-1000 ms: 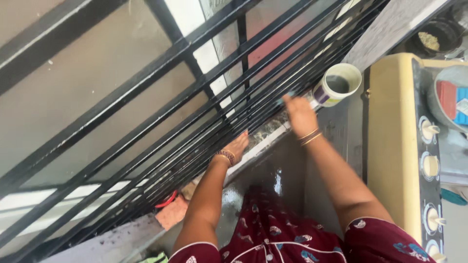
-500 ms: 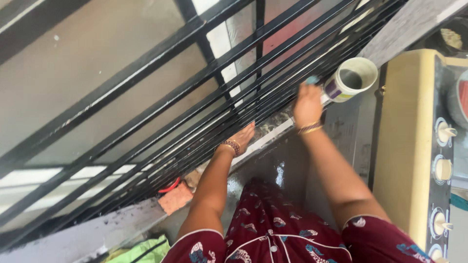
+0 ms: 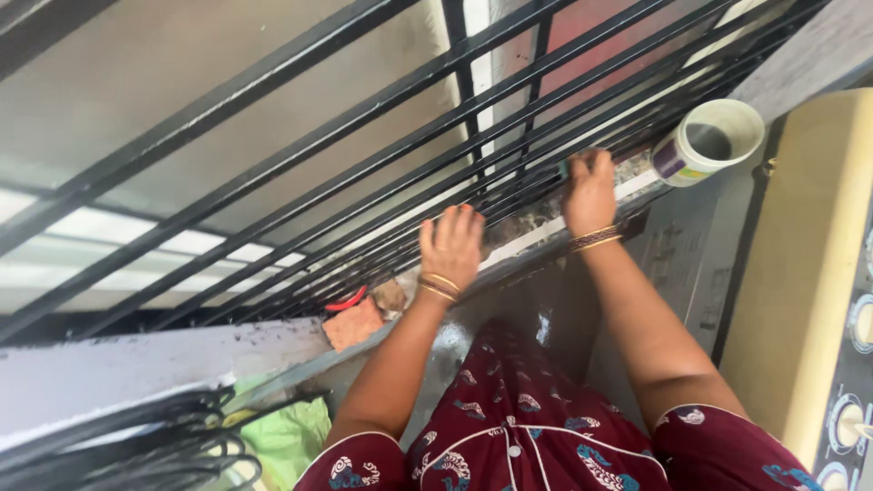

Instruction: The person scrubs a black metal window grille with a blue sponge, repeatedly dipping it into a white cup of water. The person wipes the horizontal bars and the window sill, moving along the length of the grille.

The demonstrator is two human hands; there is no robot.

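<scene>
My right hand [image 3: 591,189] presses a small teal scrub pad [image 3: 565,166] onto the speckled stone sill [image 3: 532,218] at the foot of the black window grille [image 3: 382,155]. Only an edge of the pad shows past my fingers. My left hand [image 3: 452,244] is further left, its fingers curled over one of the lower grille bars. Both wrists wear bangles. A white mug [image 3: 711,138] with a purple and yellow print stands on the sill just right of my right hand, apart from it.
A cream washing machine [image 3: 805,273] with round knobs fills the right side. An orange brick piece [image 3: 353,325] and a red object [image 3: 346,300] lie at the sill's left end. Green cloth [image 3: 284,438] and black cables [image 3: 136,450] sit at lower left.
My left hand has lifted off the sill and curled onto a grille bar. My right hand has stayed by the mug with the pad. The view has shifted left and down.
</scene>
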